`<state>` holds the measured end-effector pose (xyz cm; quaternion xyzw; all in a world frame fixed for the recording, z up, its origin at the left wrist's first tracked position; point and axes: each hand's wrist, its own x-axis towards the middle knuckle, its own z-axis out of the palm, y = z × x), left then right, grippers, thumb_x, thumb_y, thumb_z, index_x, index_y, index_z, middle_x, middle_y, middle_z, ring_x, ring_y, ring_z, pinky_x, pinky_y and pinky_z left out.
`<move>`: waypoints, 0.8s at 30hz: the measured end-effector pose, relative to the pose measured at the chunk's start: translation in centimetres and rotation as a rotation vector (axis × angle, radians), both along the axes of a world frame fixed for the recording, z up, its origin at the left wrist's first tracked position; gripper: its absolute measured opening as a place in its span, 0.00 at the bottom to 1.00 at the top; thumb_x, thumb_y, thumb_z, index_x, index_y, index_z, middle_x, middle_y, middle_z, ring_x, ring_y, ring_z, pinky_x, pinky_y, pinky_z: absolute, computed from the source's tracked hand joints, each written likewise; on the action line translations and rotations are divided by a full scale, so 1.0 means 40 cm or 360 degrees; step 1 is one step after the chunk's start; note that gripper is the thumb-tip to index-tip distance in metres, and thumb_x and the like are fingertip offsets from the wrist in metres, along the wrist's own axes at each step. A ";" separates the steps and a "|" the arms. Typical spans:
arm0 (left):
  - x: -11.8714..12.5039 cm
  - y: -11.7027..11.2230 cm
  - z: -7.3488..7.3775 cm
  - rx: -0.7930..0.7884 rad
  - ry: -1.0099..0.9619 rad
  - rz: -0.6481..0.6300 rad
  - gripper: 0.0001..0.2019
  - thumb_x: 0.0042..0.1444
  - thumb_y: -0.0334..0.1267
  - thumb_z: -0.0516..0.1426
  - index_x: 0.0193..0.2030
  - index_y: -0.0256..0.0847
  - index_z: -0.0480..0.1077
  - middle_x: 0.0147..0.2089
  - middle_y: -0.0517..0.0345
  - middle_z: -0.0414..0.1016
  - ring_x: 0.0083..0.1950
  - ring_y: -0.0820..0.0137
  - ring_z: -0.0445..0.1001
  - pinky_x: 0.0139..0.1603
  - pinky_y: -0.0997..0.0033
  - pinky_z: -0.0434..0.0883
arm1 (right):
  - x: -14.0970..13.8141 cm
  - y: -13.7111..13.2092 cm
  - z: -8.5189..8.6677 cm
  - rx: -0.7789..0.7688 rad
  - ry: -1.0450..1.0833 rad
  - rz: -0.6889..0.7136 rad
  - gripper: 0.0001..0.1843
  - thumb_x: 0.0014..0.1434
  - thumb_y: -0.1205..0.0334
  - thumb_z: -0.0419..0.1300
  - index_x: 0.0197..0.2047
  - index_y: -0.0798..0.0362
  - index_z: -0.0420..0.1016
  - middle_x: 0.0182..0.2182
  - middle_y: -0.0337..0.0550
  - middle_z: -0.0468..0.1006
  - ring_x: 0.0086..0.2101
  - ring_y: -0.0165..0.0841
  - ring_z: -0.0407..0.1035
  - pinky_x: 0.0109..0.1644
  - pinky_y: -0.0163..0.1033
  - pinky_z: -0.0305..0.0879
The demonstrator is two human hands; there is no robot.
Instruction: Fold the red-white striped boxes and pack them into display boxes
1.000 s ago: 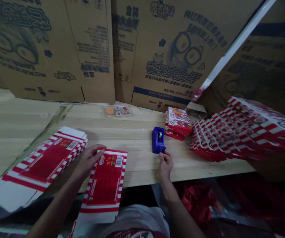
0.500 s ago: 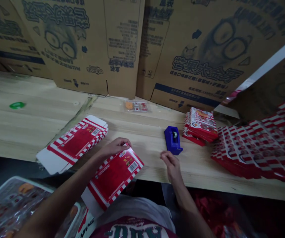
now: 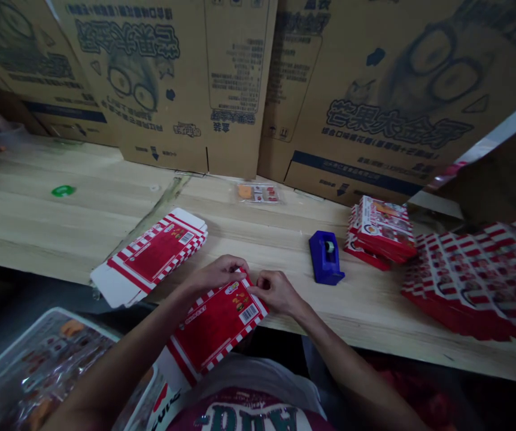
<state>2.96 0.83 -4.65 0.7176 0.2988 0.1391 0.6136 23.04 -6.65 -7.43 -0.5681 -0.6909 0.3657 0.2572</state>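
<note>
A red-and-white flat carton point(image 3: 222, 323) with a barcode lies tilted against my body at the table's front edge. My left hand point(image 3: 222, 274) grips its upper edge between thumb and fingers. At the carton's upper right end, my right hand point(image 3: 276, 292) is closed in a pinch, its thumb touching the printed face; whatever those fingertips hold is too small to make out. Right of that hand stands a blue tape dispenser point(image 3: 325, 258) with a roll in it. To the left lies a stack of similar flat cartons point(image 3: 152, 254).
Large brown cardboard boxes point(image 3: 163, 84) line the back. Filled red-and-white boxes point(image 3: 384, 227) and a larger pile point(image 3: 477, 281) occupy the right. A clear packet point(image 3: 258, 193) and a green ring point(image 3: 63, 191) lie on the table. A white crate point(image 3: 55, 314) of packets sits lower left.
My right hand has moved left and up from beside the tape dispenser to the carton's end. The left hand still grips the carton. The whole view has shifted slightly.
</note>
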 end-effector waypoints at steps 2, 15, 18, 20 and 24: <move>0.004 -0.003 0.007 -0.0022 -0.0040 0.0046 0.15 0.51 0.47 0.59 0.34 0.35 0.72 0.29 0.61 0.70 0.30 0.74 0.65 0.32 0.76 0.62 | -0.013 -0.009 0.000 0.0019 0.0055 -0.0188 0.19 0.49 0.50 0.67 0.22 0.53 0.65 0.19 0.34 0.67 0.22 0.26 0.59 0.27 0.33 0.50; -0.019 -0.026 0.079 -0.0149 -0.0192 0.0289 0.15 0.51 0.47 0.61 0.35 0.35 0.71 0.32 0.59 0.72 0.32 0.73 0.69 0.33 0.75 0.65 | -0.049 -0.018 0.042 -0.0599 0.1561 -0.0515 0.19 0.43 0.52 0.71 0.33 0.54 0.71 0.21 0.34 0.72 0.21 0.26 0.63 0.26 0.31 0.56; -0.016 -0.032 0.090 -0.0099 -0.0207 0.0330 0.14 0.52 0.47 0.60 0.36 0.36 0.72 0.33 0.58 0.73 0.33 0.72 0.69 0.34 0.75 0.66 | -0.043 -0.003 0.041 -0.0909 0.1752 -0.0488 0.17 0.39 0.55 0.72 0.24 0.56 0.71 0.19 0.36 0.72 0.20 0.26 0.63 0.28 0.32 0.58; -0.016 -0.035 0.094 -0.0025 -0.0194 0.0345 0.14 0.53 0.46 0.59 0.37 0.36 0.73 0.35 0.57 0.74 0.35 0.70 0.70 0.36 0.74 0.67 | -0.039 0.008 0.035 -0.1123 0.1940 -0.0468 0.16 0.37 0.59 0.73 0.22 0.56 0.69 0.19 0.35 0.73 0.21 0.27 0.65 0.30 0.33 0.61; -0.035 -0.040 0.092 0.0131 -0.0169 0.0422 0.13 0.55 0.46 0.58 0.37 0.37 0.74 0.36 0.55 0.76 0.38 0.67 0.72 0.40 0.71 0.69 | -0.035 0.036 0.022 -0.1412 0.2030 -0.0380 0.11 0.39 0.65 0.69 0.26 0.56 0.73 0.24 0.39 0.77 0.25 0.30 0.70 0.36 0.36 0.66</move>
